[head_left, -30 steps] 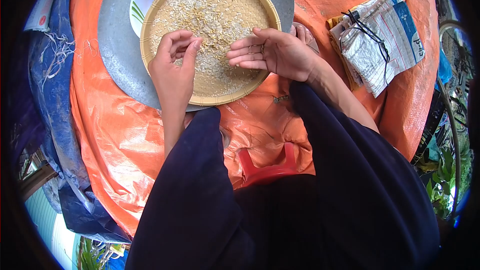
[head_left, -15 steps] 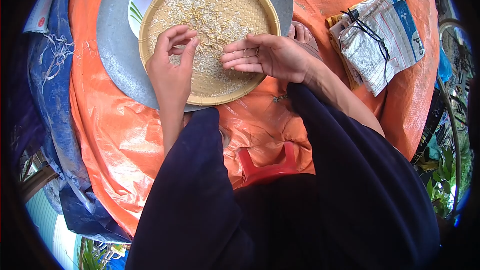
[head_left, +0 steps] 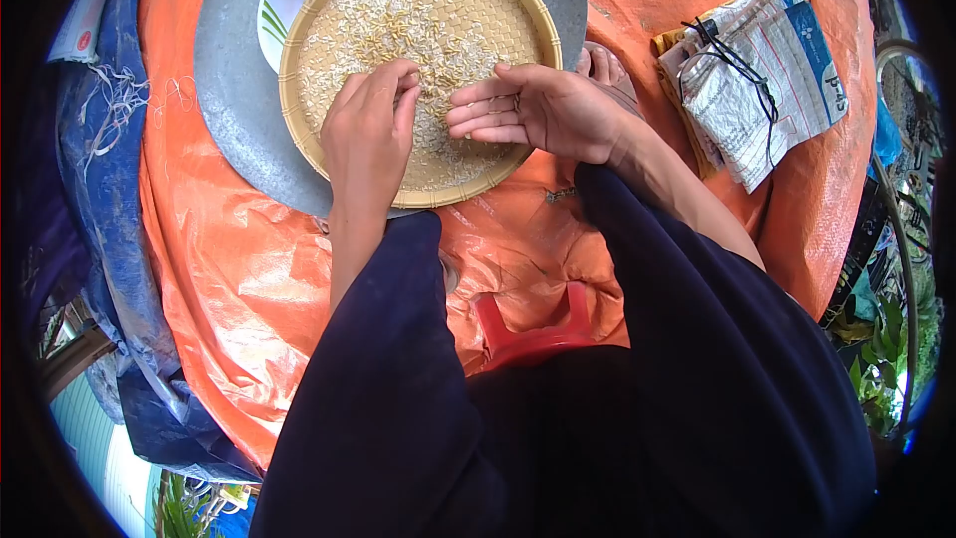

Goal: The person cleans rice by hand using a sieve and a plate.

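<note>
A round woven bamboo tray (head_left: 297,100) holds pale grains mixed with longer yellow grains (head_left: 438,45). My left hand (head_left: 370,125) is over the tray's left part, its thumb and fingertips drawn together in a pinch. What they hold, if anything, is too small to make out. Over the tray's right side, my right hand (head_left: 558,112) is open, fingers stretched to the left and palm showing. A few tiny yellow specks, seemingly grains, lie on its fingers.
The tray rests on a wide grey metal platter (head_left: 234,110) with a leaf-patterned white plate (head_left: 282,0) beneath its edge. Folded sacks (head_left: 747,80) tied with black cord lie to the right. An orange tarp (head_left: 239,289) covers the ground, and a red stool (head_left: 533,339) is under me.
My left hand has moved right, closer to my right hand, and its fingers have turned downward toward the grains. My right hand stays nearly in place.
</note>
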`<action>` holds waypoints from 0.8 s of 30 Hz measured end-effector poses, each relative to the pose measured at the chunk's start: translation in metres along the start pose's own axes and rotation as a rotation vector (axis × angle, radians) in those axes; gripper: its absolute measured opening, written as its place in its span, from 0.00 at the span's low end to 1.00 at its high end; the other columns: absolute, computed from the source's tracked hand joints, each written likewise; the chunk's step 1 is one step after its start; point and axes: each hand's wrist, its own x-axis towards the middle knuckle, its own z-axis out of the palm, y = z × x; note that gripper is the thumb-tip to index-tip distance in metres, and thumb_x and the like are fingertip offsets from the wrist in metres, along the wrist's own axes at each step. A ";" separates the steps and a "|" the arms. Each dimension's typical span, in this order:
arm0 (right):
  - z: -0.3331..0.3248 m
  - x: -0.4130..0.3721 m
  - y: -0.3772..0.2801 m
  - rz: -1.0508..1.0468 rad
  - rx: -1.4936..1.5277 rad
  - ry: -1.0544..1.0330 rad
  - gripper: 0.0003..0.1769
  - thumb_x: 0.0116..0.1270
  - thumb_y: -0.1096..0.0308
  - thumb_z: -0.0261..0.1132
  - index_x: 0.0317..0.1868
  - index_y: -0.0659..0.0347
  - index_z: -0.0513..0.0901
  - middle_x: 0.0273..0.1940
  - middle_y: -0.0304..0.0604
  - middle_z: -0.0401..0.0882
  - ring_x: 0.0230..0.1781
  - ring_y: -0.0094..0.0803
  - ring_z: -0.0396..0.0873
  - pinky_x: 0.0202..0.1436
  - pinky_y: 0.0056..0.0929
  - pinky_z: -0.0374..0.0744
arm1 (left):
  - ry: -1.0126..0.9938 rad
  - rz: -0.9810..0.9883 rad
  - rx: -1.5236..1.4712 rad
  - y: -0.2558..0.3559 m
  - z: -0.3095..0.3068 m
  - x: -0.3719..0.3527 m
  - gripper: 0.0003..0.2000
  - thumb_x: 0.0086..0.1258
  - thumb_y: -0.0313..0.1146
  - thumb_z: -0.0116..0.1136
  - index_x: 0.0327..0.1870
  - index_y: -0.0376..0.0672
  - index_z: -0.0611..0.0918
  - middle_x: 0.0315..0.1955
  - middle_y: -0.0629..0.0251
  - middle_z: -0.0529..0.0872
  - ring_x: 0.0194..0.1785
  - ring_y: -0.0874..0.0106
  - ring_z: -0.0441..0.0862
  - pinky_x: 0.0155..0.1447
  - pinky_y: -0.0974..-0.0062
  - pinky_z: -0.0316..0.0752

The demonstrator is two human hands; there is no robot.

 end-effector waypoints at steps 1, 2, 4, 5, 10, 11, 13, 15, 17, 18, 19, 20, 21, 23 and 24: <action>0.001 0.000 0.000 0.001 -0.010 0.006 0.29 0.83 0.58 0.43 0.65 0.79 0.71 0.61 0.62 0.78 0.62 0.40 0.81 0.69 0.31 0.77 | 0.009 0.016 0.008 0.001 0.000 0.000 0.14 0.62 0.22 0.67 0.48 0.42 0.82 0.36 0.65 0.88 0.41 0.66 0.86 0.44 0.69 0.80; 0.001 0.000 0.000 0.001 -0.020 0.011 0.29 0.83 0.58 0.42 0.66 0.79 0.71 0.62 0.63 0.78 0.62 0.41 0.80 0.69 0.31 0.77 | 0.007 0.015 0.008 0.001 0.000 0.000 0.13 0.62 0.22 0.67 0.48 0.42 0.82 0.36 0.64 0.88 0.40 0.65 0.86 0.44 0.69 0.80; 0.000 -0.001 0.000 -0.003 -0.024 0.010 0.29 0.83 0.58 0.42 0.66 0.79 0.71 0.62 0.63 0.78 0.62 0.41 0.80 0.70 0.31 0.77 | 0.001 0.011 0.008 0.001 0.000 0.000 0.13 0.63 0.22 0.67 0.48 0.42 0.82 0.35 0.63 0.88 0.39 0.65 0.86 0.44 0.69 0.80; 0.000 -0.001 0.000 -0.005 -0.026 0.011 0.29 0.83 0.58 0.43 0.66 0.79 0.71 0.62 0.63 0.78 0.62 0.41 0.80 0.70 0.31 0.77 | 0.001 -0.027 -0.025 0.002 -0.001 0.000 0.13 0.64 0.22 0.66 0.49 0.41 0.82 0.36 0.62 0.88 0.39 0.66 0.86 0.44 0.69 0.79; 0.001 0.000 0.001 0.001 -0.024 0.022 0.29 0.82 0.58 0.43 0.66 0.79 0.70 0.62 0.63 0.78 0.62 0.41 0.80 0.70 0.32 0.76 | 0.050 -0.227 -0.236 0.006 -0.010 -0.002 0.11 0.68 0.22 0.65 0.49 0.39 0.80 0.38 0.63 0.90 0.41 0.73 0.87 0.43 0.75 0.77; 0.002 0.000 0.001 0.002 -0.028 0.023 0.29 0.82 0.58 0.44 0.66 0.79 0.70 0.62 0.63 0.78 0.62 0.41 0.80 0.70 0.32 0.76 | 0.043 -0.235 -0.297 0.009 -0.013 -0.002 0.10 0.69 0.23 0.65 0.49 0.39 0.80 0.38 0.63 0.90 0.41 0.74 0.87 0.43 0.76 0.76; 0.000 0.002 0.004 -0.001 -0.006 0.021 0.29 0.82 0.58 0.44 0.67 0.79 0.70 0.62 0.62 0.78 0.62 0.40 0.80 0.70 0.32 0.76 | 0.031 -0.251 -0.421 0.017 -0.017 -0.001 0.10 0.70 0.23 0.64 0.49 0.39 0.80 0.39 0.64 0.91 0.43 0.77 0.86 0.42 0.79 0.75; 0.000 0.003 0.005 -0.002 0.014 0.018 0.29 0.82 0.58 0.44 0.67 0.79 0.69 0.62 0.62 0.77 0.62 0.40 0.80 0.71 0.32 0.76 | -0.013 -0.226 -0.482 0.020 -0.018 0.001 0.09 0.70 0.23 0.64 0.49 0.39 0.81 0.39 0.65 0.91 0.43 0.78 0.87 0.42 0.80 0.74; 0.001 0.004 0.005 -0.001 0.034 0.018 0.29 0.82 0.58 0.44 0.67 0.79 0.69 0.62 0.62 0.77 0.63 0.40 0.80 0.71 0.32 0.76 | 0.003 -0.223 -0.447 0.018 -0.018 0.002 0.09 0.70 0.23 0.64 0.48 0.39 0.81 0.39 0.64 0.91 0.44 0.78 0.87 0.42 0.80 0.74; 0.000 0.004 0.005 -0.007 0.029 0.016 0.29 0.82 0.58 0.44 0.67 0.79 0.69 0.62 0.62 0.77 0.63 0.40 0.80 0.71 0.31 0.76 | 0.041 -0.234 -0.380 0.012 -0.019 0.002 0.08 0.70 0.23 0.64 0.48 0.39 0.81 0.39 0.64 0.92 0.44 0.78 0.87 0.42 0.80 0.74; -0.001 0.004 0.005 -0.013 0.023 0.015 0.29 0.83 0.58 0.44 0.67 0.79 0.69 0.62 0.62 0.77 0.63 0.40 0.79 0.71 0.31 0.76 | 0.078 -0.244 -0.314 0.005 -0.020 0.002 0.08 0.70 0.23 0.64 0.48 0.38 0.81 0.39 0.64 0.92 0.44 0.77 0.87 0.42 0.80 0.74; -0.002 0.004 0.005 -0.018 0.017 0.012 0.29 0.83 0.58 0.44 0.67 0.79 0.69 0.62 0.62 0.77 0.63 0.41 0.79 0.71 0.31 0.76 | 0.098 -0.256 -0.241 -0.001 -0.021 0.001 0.08 0.69 0.23 0.65 0.47 0.39 0.82 0.39 0.63 0.92 0.44 0.75 0.88 0.42 0.79 0.75; -0.001 0.004 0.004 -0.016 0.012 0.020 0.29 0.83 0.59 0.44 0.67 0.79 0.69 0.62 0.62 0.77 0.63 0.41 0.79 0.71 0.31 0.76 | 0.087 -0.234 -0.200 -0.002 -0.020 0.000 0.10 0.67 0.23 0.66 0.47 0.40 0.82 0.38 0.64 0.91 0.43 0.74 0.88 0.43 0.78 0.76; 0.002 0.002 0.003 -0.013 -0.001 0.031 0.29 0.83 0.59 0.44 0.67 0.79 0.69 0.62 0.62 0.77 0.63 0.41 0.79 0.71 0.30 0.76 | 0.067 -0.191 -0.115 -0.004 -0.018 -0.003 0.12 0.64 0.23 0.68 0.48 0.41 0.82 0.38 0.64 0.90 0.42 0.71 0.88 0.44 0.74 0.78; 0.002 0.003 0.003 -0.011 0.004 0.025 0.29 0.83 0.59 0.44 0.67 0.79 0.69 0.62 0.62 0.77 0.63 0.41 0.79 0.71 0.30 0.76 | 0.050 -0.158 -0.098 -0.005 -0.016 -0.004 0.13 0.63 0.23 0.68 0.48 0.41 0.82 0.38 0.64 0.89 0.42 0.70 0.88 0.44 0.73 0.79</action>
